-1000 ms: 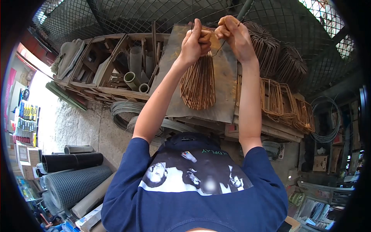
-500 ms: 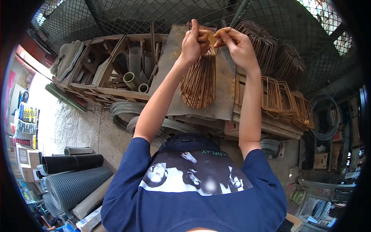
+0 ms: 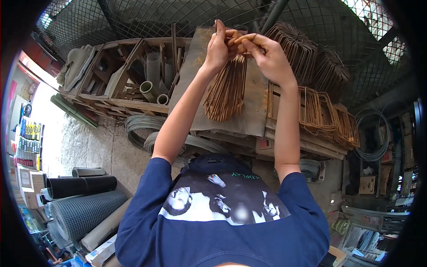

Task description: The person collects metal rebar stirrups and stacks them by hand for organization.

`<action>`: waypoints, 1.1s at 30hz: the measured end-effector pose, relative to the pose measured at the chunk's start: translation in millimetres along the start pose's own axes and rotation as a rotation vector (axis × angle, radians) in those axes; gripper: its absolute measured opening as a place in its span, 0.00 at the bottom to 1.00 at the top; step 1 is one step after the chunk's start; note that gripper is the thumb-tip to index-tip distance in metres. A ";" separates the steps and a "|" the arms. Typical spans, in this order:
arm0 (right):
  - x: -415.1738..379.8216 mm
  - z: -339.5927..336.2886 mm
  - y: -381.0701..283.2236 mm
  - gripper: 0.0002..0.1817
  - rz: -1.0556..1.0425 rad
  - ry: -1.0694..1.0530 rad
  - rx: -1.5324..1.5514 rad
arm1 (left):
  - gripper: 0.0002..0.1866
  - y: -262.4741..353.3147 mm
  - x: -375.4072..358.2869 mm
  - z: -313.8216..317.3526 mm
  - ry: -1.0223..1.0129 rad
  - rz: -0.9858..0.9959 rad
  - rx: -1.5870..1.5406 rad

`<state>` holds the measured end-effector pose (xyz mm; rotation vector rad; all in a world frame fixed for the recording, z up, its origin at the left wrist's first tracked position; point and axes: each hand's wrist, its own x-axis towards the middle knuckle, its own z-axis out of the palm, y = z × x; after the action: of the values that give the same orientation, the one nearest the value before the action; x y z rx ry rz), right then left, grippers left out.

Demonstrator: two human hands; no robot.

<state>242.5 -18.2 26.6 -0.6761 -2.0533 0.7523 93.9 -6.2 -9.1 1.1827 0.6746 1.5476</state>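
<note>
Over the far end of a bundle of rusty steel rods, my two hands are close together. My left hand is closed with the thumb pointing up, and a thin dark wire sticks up beside the thumb. With thumb and index finger pinched, my right hand meets the left one's fingertips. What the right fingers grip is too small to make out. The bundle lies on a grey sheet on the bench, its far end partly hidden behind my hands.
Wooden bins with tubes and offcuts stand left. Rusty rectangular stirrups and dark bent-rod bundles are at right. Wire coils lie below the bench. Mesh rolls lie lower left. A wire-mesh wall rises behind.
My right hand has moved left, closing the gap to my left hand until the fingers meet. The left hand has shifted slightly left. The rod bundle looks unchanged.
</note>
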 end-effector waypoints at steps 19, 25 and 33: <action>-12.8 7.5 13.6 0.14 0.247 0.329 0.376 | 0.34 3.8 0.4 -5.9 -0.116 -0.052 -0.119; -21.6 -0.9 36.8 0.19 0.311 0.169 0.442 | 0.35 10.1 -8.3 -8.2 -0.304 -0.028 0.005; -63.2 -23.3 63.2 0.28 0.582 0.270 -0.084 | 0.35 8.5 -8.1 -12.2 -0.398 -0.014 0.031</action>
<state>306.5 -12.6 -39.7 -1.3767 -1.6541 0.8397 79.3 -14.7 -8.9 1.4536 0.4406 1.2418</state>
